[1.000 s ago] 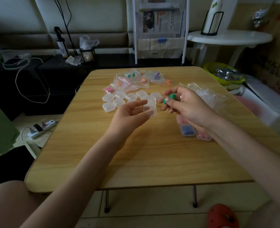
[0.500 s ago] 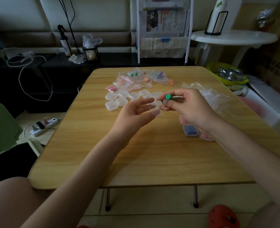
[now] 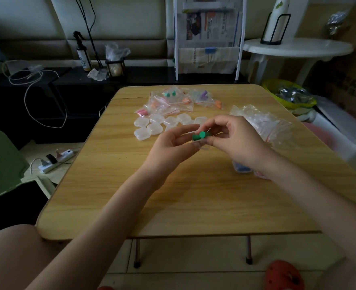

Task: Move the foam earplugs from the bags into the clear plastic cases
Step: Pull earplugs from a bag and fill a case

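Head view shows your wooden table (image 3: 114, 185) before a dark bench and a newspaper rack (image 3: 209, 34). Your right hand (image 3: 233, 141) pinches green earplugs (image 3: 200, 135) over a clear case (image 3: 200, 145) held in your left hand (image 3: 173, 147). Beyond lie bags (image 3: 173, 101) of earplugs and empty cases (image 3: 158, 126).

At frame centre, the right hand (image 3: 238, 141) pinches green foam earplugs (image 3: 200, 135) beside the left hand (image 3: 170, 147), which holds a small clear plastic case (image 3: 200, 145) (mostly hidden) above the wooden counter (image 3: 114, 185).
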`<state>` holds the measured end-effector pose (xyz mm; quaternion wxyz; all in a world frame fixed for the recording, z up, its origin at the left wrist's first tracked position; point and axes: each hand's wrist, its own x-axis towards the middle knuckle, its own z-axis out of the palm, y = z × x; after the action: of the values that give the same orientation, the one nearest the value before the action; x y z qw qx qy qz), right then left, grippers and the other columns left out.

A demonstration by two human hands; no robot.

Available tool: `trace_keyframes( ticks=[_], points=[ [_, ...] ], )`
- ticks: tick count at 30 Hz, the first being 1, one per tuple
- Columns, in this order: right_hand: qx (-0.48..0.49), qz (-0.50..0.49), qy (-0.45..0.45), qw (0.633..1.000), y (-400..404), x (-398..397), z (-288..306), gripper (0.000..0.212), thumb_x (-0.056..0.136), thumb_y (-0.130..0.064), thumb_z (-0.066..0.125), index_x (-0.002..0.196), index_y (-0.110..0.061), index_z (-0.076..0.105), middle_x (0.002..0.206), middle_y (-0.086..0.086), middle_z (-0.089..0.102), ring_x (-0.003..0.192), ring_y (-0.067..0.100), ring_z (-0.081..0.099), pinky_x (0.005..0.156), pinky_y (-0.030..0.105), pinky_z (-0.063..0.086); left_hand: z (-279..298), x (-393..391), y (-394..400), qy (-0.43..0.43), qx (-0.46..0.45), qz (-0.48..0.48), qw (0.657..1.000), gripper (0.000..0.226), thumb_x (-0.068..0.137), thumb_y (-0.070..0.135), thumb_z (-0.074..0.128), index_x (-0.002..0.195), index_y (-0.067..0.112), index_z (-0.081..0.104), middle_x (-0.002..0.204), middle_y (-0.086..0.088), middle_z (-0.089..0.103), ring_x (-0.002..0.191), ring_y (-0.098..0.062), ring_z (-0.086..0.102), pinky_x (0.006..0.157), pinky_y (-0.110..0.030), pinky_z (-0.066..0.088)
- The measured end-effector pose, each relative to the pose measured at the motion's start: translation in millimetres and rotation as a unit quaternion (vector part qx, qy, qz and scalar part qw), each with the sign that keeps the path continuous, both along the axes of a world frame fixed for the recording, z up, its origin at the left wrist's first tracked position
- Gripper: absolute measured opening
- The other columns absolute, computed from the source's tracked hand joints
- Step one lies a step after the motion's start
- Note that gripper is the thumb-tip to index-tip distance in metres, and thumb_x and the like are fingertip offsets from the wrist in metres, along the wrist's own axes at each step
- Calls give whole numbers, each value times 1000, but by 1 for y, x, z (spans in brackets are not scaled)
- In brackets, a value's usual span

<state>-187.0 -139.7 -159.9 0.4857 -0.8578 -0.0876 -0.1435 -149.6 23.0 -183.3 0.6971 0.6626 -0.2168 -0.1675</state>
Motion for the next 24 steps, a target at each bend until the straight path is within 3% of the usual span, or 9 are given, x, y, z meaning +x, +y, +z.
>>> trace_keyframes(
  ticks=[5, 10, 13, 17, 20, 24],
  points=[
    [9, -17, -22, 1000, -1, 0, 1, 22, 86, -1, 65, 93, -21, 66, 94, -5, 71, 90, 4, 66, 83, 22, 53, 0, 0, -1, 11, -12, 4, 1000, 42, 86, 1, 65, 126, 10, 56, 112, -5, 70, 107, -19, 65, 100, -41, 47],
    [-22, -8, -5, 1000, 1, -1, 0, 21, 86, 2, 63, 94, -17, 65, 89, -12, 70, 87, -3, 64, 79, 12, 49, 1, -2, 0, 20, -28, -14, 999, 40, 87, -6, 57, 122, 13, 58, 112, -7, 70, 107, -22, 65, 96, -35, 50],
    [-48, -11, -34, 998, 2, -1, -2, 23, 83, 1, 67, 91, -20, 65, 92, -10, 70, 88, 0, 65, 81, 15, 51, 4, -2, 0, 51, -60, -18, 997, 37, 88, -8, 53, 117, 15, 60, 111, -8, 70, 104, -21, 65, 93, -29, 52],
    [-95, -34, -73, 992, 3, -1, -4, 22, 80, 2, 69, 90, -17, 69, 90, -13, 66, 86, -2, 61, 75, 6, 45, 3, -2, 1, 44, -58, -14, 997, 35, 87, -3, 58, 117, 15, 60, 106, -8, 72, 102, -22, 66, 92, -30, 52],
    [-112, -36, -83, 990, 3, 1, -6, 22, 79, 4, 70, 90, -15, 73, 94, -8, 61, 86, 4, 59, 76, 9, 46, 1, -4, -2, 48, -57, -2, 997, 33, 86, -4, 59, 112, 17, 62, 102, -9, 73, 101, -23, 67, 89, -30, 53],
    [-23, -35, -67, 997, 1, 1, -3, 24, 85, -1, 66, 101, -19, 66, 98, -7, 68, 94, 4, 64, 87, 22, 52, 2, -5, -5, 91, -71, 47, 992, 25, 90, -4, 55, 109, 9, 63, 105, -14, 71, 102, -22, 67, 85, -26, 55]
  ],
)
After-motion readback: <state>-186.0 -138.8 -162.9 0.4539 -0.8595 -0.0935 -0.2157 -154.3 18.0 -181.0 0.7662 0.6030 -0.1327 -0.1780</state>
